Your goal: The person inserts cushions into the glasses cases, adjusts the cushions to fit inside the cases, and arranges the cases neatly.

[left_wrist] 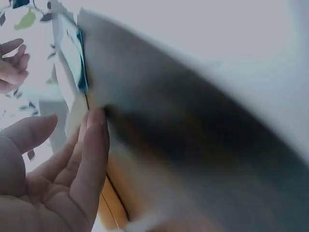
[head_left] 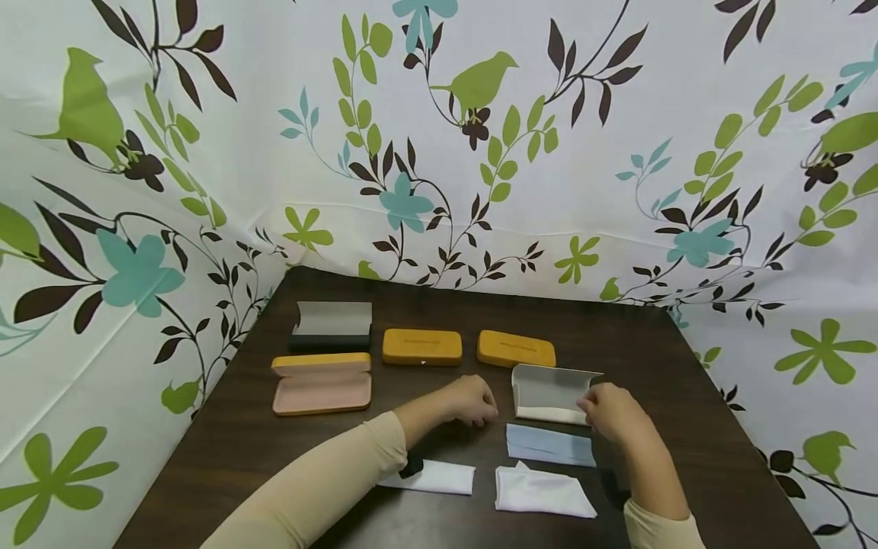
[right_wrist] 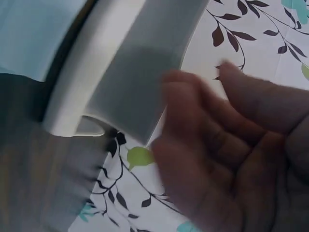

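My left hand point(head_left: 469, 400) hovers over the middle of the table, thumb apart from loosely bent fingers; the left wrist view shows nothing between them. At the right edge of an open white glasses case point(head_left: 552, 390) with a grey inside is my right hand point(head_left: 613, 410). Its thumb and fingers stand apart in the right wrist view, blurred, with nothing held, beside the end of the case. A folded light blue cloth point(head_left: 551, 445) lies just in front of this case. Nearer still lie two folded white cloths, one on the right point(head_left: 544, 490) and one partly behind my left sleeve point(head_left: 439, 478).
An open yellow case point(head_left: 322, 385) with a pink inside lies on the left of the dark wood table point(head_left: 425, 293). Behind it stands an open dark case with a grey inside point(head_left: 332, 324). Two shut yellow cases point(head_left: 421, 347) lie at the back. Patterned cloth walls surround the table.
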Tool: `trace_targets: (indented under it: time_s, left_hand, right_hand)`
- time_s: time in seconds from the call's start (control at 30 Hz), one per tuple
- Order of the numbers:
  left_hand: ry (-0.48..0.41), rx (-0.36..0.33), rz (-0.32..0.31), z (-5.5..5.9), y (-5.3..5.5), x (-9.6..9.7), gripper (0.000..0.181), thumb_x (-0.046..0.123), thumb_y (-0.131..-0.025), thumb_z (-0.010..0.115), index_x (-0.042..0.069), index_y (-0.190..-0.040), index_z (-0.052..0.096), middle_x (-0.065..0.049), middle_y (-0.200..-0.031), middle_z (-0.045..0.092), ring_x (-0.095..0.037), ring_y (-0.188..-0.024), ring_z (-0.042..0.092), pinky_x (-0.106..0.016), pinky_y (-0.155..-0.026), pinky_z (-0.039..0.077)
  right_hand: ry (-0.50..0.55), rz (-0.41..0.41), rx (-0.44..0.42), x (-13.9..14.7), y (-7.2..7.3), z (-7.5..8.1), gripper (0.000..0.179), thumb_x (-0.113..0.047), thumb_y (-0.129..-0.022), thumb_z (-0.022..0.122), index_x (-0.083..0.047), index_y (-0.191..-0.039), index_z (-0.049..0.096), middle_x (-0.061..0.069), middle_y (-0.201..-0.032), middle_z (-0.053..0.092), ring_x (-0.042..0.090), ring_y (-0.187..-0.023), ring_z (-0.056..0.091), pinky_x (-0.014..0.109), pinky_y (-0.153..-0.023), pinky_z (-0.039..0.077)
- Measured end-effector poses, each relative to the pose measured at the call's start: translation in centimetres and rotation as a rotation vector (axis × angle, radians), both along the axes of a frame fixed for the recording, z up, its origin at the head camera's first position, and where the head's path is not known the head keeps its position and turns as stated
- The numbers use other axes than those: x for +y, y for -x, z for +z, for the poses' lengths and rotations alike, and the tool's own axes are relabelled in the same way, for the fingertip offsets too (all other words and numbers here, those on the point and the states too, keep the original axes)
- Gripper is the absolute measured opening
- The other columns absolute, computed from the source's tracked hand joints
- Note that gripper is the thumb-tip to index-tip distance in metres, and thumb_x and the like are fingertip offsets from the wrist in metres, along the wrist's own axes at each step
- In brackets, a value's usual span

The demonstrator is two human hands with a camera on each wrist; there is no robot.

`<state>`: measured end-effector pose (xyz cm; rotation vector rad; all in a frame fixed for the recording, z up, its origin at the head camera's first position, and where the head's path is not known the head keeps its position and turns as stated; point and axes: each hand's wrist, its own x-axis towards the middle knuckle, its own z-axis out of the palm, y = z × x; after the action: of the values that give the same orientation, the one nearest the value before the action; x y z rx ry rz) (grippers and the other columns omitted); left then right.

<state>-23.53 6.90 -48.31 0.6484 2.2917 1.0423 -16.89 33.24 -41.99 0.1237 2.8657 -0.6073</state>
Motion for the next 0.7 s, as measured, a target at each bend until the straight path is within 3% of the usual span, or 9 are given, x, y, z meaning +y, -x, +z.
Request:
trace_targets:
  time_s: [0.13, 0.27, 0.47, 0.6, 0.7]
  left_hand:
    - [0.083, 0.126, -0.018, -0.2, -1.1, 1.5, 0.012, 0.018, -0.091, 0.074, 0.008, -0.092, 0.081, 0.001, -0.065, 0.069, -0.011, -0.056, 0.065, -0.02, -0.049, 0.05]
    - [0.181, 0.223, 0.018, -0.6, -1.9, 2.3, 0.014, 0.032, -0.086, 0.081, 0.018, -0.089, 0.082, 0.011, -0.073, 0.068, -0.007, -0.064, 0.06, -0.024, -0.053, 0.048]
    - [0.275, 0.34, 0.05, -1.3, -2.7, 3.5, 0.026, 0.042, -0.078, 0.087, 0.027, -0.067, 0.069, 0.016, -0.07, 0.06, -0.005, -0.063, 0.053, -0.029, -0.054, 0.045]
    - [0.258, 0.329, 0.022, -1.7, -2.5, 3.7, 0.03, 0.037, -0.08, 0.086, 0.026, -0.064, 0.064, 0.015, -0.064, 0.056, -0.004, -0.06, 0.05, -0.028, -0.053, 0.042]
    - [0.128, 0.217, -0.005, -1.7, -2.0, 3.2, 0.026, 0.026, -0.083, 0.084, 0.02, -0.066, 0.065, 0.011, -0.064, 0.057, -0.005, -0.06, 0.05, -0.025, -0.053, 0.042]
  right_hand:
    - [-0.116, -0.022, -0.083, 0.4, -1.8, -1.1, 0.018, -0.017, -0.096, 0.069, -0.001, -0.088, 0.07, 0.003, -0.071, 0.062, 0.02, -0.065, 0.056, 0.039, -0.058, 0.047]
    - [-0.149, -0.047, -0.149, 0.7, -2.8, -2.7, 0.027, -0.025, -0.09, 0.078, 0.0, -0.088, 0.069, 0.004, -0.077, 0.064, 0.023, -0.07, 0.057, 0.044, -0.063, 0.049]
    - [-0.107, -0.044, -0.096, 1.1, -3.0, -4.5, 0.032, -0.027, -0.087, 0.081, 0.003, -0.089, 0.069, 0.008, -0.081, 0.067, 0.023, -0.071, 0.058, 0.047, -0.065, 0.05]
    - [-0.059, -0.013, -0.055, 1.3, -2.8, -5.5, 0.025, -0.021, -0.086, 0.08, 0.0, -0.08, 0.067, 0.004, -0.075, 0.062, 0.021, -0.068, 0.054, 0.041, -0.063, 0.047]
    - [0.026, -0.018, -0.033, 1.4, -2.8, -5.9, 0.026, -0.015, -0.086, 0.079, -0.004, -0.074, 0.059, 0.001, -0.07, 0.054, 0.019, -0.065, 0.05, 0.036, -0.059, 0.042]
